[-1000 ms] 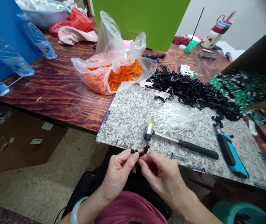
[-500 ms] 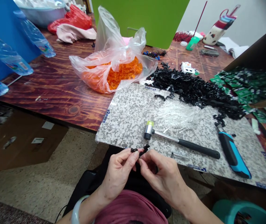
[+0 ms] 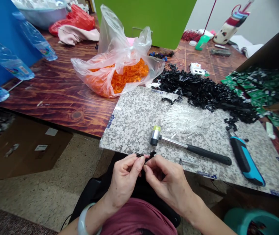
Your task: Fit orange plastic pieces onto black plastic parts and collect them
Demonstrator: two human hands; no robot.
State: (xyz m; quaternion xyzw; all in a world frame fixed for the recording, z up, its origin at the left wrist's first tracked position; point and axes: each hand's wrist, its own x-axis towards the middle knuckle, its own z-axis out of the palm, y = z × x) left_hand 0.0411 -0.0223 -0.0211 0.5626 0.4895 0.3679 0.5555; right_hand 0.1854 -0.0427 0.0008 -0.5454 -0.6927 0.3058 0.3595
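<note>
Between my hands, just off the near edge of the speckled stone-pattern board, is a small black plastic part. My left hand pinches one side of it between thumb and forefinger. Thumb and fingertips of my right hand are closed on its other side, and the fingers hide much of it. Beyond them lies a small mallet with a yellow face, a black face and a black handle. Thin clear strips lie in a heap behind the mallet, with a large pile of similar black plastic parts further back.
A blue-black utility knife and a thin metal rod rest on the board. Behind stands a plastic bag of orange parts. At right, a box holds green circuit boards; a teal bin sits below. Water bottles lean at left.
Both hands keep their pinch on the black part and have shifted only slightly. The whole view has moved a little; the objects on the board lie as before.
</note>
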